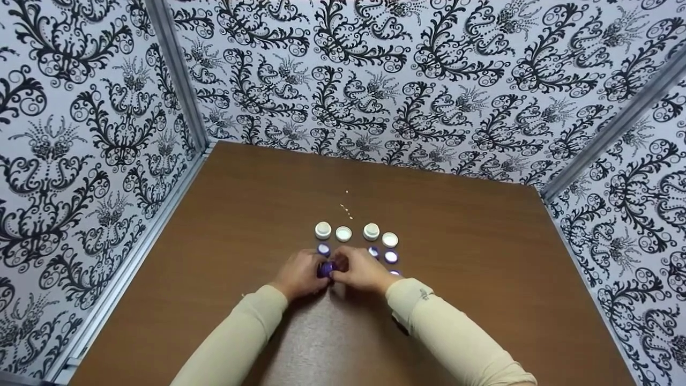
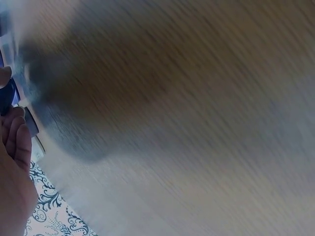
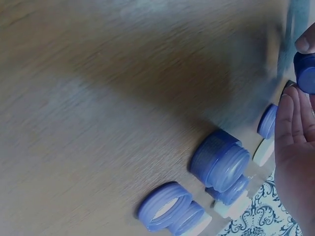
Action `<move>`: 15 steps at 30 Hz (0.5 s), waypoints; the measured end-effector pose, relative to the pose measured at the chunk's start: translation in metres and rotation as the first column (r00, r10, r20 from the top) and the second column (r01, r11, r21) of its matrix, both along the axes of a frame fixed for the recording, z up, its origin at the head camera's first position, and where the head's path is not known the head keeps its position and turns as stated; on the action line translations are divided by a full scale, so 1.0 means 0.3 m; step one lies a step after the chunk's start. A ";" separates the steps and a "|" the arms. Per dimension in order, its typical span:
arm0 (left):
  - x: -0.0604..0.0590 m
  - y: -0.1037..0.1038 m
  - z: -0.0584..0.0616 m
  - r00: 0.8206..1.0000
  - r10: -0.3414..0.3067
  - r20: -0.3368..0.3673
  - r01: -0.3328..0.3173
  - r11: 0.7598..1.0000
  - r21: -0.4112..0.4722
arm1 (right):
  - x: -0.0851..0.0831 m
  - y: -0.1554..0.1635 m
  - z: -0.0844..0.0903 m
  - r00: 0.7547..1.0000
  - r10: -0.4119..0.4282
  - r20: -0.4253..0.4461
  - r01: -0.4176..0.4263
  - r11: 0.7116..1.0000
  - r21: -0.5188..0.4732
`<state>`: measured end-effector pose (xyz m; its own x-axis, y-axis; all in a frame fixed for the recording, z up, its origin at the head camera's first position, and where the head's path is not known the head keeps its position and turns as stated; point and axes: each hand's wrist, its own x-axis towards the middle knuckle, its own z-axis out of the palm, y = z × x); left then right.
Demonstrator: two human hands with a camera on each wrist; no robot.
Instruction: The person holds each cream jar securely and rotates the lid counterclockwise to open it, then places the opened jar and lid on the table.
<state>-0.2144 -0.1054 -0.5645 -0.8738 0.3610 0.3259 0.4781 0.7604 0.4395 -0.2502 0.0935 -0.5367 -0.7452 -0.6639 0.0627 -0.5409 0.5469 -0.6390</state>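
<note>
On a brown wooden table [image 1: 482,252] walled by black-and-white patterned panels, we see a small purple jar [image 1: 325,268], pinched between our left hand [image 1: 300,276] and right hand [image 1: 363,271], just before rows of white lids [image 1: 343,234] and purple jars [image 3: 220,160].

No writing, label, brand or number can be read anywhere: the purple jars [image 3: 220,160], white lids [image 1: 343,234] and patterned walls [image 1: 407,75] bear none
</note>
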 end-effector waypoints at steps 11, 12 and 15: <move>0.011 0.003 0.003 0.998 -0.028 -0.063 0.027 0.999 -0.023 | -0.014 0.003 -0.035 1.000 -0.023 -0.003 0.024 0.999 0.049; 0.012 0.003 0.004 0.998 -0.027 -0.064 0.026 0.999 -0.024 | -0.014 0.004 -0.034 1.000 -0.013 0.000 0.013 0.999 0.034; 0.011 0.003 0.003 0.998 -0.022 -0.062 0.021 1.000 -0.023 | -0.012 0.004 -0.031 1.000 0.004 0.004 -0.004 1.000 0.001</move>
<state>-0.2110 -0.1044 -0.5634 -0.8438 0.3873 0.3715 0.5206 0.7588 0.3914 -0.2539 0.0946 -0.5460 -0.7431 -0.6665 0.0596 -0.5405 0.5453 -0.6407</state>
